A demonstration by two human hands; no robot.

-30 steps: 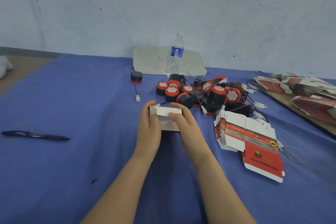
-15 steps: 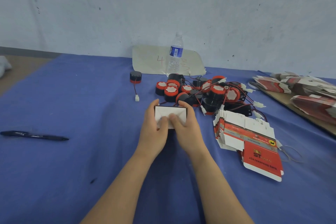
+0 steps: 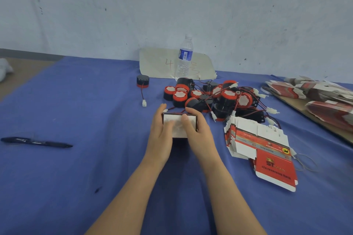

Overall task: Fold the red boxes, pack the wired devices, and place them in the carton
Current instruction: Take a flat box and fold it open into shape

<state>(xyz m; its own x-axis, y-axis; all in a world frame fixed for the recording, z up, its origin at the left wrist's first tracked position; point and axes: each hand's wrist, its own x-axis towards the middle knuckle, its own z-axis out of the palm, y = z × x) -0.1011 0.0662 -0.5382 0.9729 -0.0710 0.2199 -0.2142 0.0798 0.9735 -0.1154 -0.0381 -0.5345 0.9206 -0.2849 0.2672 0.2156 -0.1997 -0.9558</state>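
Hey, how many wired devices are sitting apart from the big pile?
1. The lone device stands on the blue cloth left of the pile, its wire trailing toward the camera. The box in hand could hide another.

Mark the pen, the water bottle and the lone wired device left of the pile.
pen [image 3: 36, 142]: head view, middle of the barrel.
water bottle [image 3: 185, 55]: head view, blue label.
lone wired device [image 3: 142, 80]: head view, black body.

Box [image 3: 178, 132] sides behind left hand [image 3: 160, 136] and right hand [image 3: 199, 136]; far-right flat-box stacks [image 3: 328, 97] off-frame.
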